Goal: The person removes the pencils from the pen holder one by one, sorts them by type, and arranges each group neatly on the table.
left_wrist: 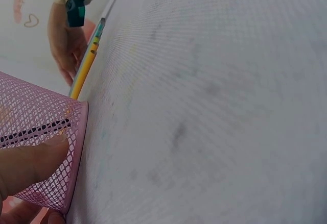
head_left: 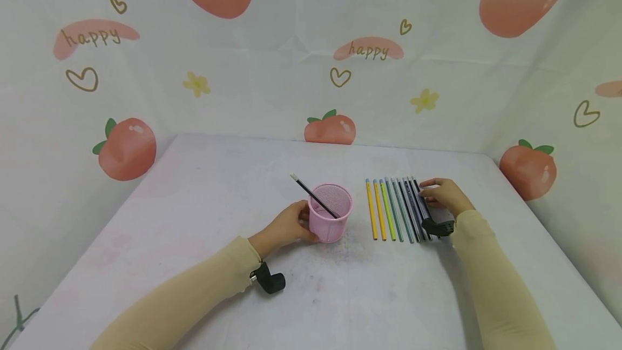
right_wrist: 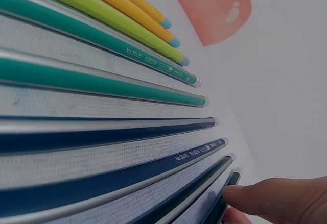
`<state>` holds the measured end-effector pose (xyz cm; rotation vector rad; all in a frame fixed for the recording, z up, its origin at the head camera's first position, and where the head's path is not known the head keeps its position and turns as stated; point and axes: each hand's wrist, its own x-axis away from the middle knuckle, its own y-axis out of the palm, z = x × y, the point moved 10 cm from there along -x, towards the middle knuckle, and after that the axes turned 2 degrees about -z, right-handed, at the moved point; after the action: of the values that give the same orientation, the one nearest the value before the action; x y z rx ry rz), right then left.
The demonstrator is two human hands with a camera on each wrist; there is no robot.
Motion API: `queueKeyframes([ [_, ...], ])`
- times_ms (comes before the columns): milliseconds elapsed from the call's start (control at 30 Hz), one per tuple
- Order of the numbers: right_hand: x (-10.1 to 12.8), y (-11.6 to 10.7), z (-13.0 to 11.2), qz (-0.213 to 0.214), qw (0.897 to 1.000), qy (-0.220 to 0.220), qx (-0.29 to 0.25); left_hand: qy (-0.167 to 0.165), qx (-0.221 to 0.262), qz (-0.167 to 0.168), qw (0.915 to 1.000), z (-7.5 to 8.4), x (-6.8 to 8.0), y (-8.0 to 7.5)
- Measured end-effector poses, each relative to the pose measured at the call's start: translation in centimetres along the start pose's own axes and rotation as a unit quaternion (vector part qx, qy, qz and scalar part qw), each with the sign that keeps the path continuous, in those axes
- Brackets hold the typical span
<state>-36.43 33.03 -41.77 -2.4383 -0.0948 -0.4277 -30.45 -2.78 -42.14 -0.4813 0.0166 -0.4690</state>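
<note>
My left hand (head_left: 288,224) grips the side of a pink mesh pencil cup (head_left: 328,231) standing on the table. A black pencil (head_left: 311,194) leans inside the cup, its pale end sticking out to the upper left. In the left wrist view the thumb (left_wrist: 33,165) presses the mesh, with fingers partly hidden behind. To the right lies a row of several pencils: yellow (head_left: 371,209), lime green (head_left: 387,209), teal and dark blue. My right hand (head_left: 446,196) pinches the far end of the rightmost dark pencil (right_wrist: 219,203) between thumb and finger.
White cloth covers the table (head_left: 204,193), with smudges near the cup. Behind it hangs a white backdrop (head_left: 272,101) printed with peaches, hearts and flowers. Black wrist cameras (head_left: 270,280) sit on both wrists. A dark green cord (head_left: 19,317) shows at the lower left.
</note>
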Motion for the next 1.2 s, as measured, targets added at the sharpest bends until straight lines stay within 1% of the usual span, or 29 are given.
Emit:
queueKeyframes([
  [167, -0.1, -0.1, 0.6, 0.0, 1.0, 0.009, -0.01, 0.007, -0.006, -0.002, 1.0, 0.1, 0.0, 0.0],
  [333, -0.1, -0.1, 1.0, -0.001, 0.999, 0.018, -0.04, 0.006, -0.005, -0.003, 1.0, 0.2, 0.1, 0.0],
  [467, 0.0, -0.3, 1.3, 0.008, 0.998, 0.029, -0.05, 0.007, -0.003, -0.004, 1.0, 0.3, 0.1, 0.0],
  [567, 0.1, -0.5, 1.1, 0.017, 0.998, 0.025, -0.056, 0.008, -0.003, -0.006, 0.9999, 0.3, 0.1, 0.0],
  [667, 0.2, -0.6, 0.5, 0.023, 0.997, 0.001, -0.071, 0.011, -0.006, -0.007, 0.9999, 0.4, 0.1, 0.0],
  [833, 0.5, -0.8, -1.8, 0.029, 0.992, -0.065, -0.102, 0.008, -0.005, -0.007, 0.9999, 0.3, 0.1, 0.0],
  [933, 0.8, -0.8, -3.5, 0.04, 0.986, -0.102, -0.122, 0.006, -0.006, -0.006, 0.9999, 0.3, 0.1, 0.0],
  [1000, 1.1, -0.8, -4.9, 0.048, 0.979, -0.129, -0.15, 0.004, -0.006, -0.007, 1.0, 0.3, 0.1, 0.0],
  [1033, 1.3, -0.8, -5.6, 0.051, 0.973, -0.142, -0.172, 0.005, -0.006, -0.007, 0.9999, 0.3, 0.1, 0.0],
  [1133, 2.2, -0.5, -8.0, 0.058, 0.957, -0.189, -0.212, 0.005, -0.006, -0.007, 0.9999, 0.2, 0.1, 0.0],
  [1200, 2.8, -0.1, -9.7, 0.056, 0.943, -0.224, -0.239, 0.005, -0.004, -0.008, 0.9999, 0.3, 0.1, 0.0],
])
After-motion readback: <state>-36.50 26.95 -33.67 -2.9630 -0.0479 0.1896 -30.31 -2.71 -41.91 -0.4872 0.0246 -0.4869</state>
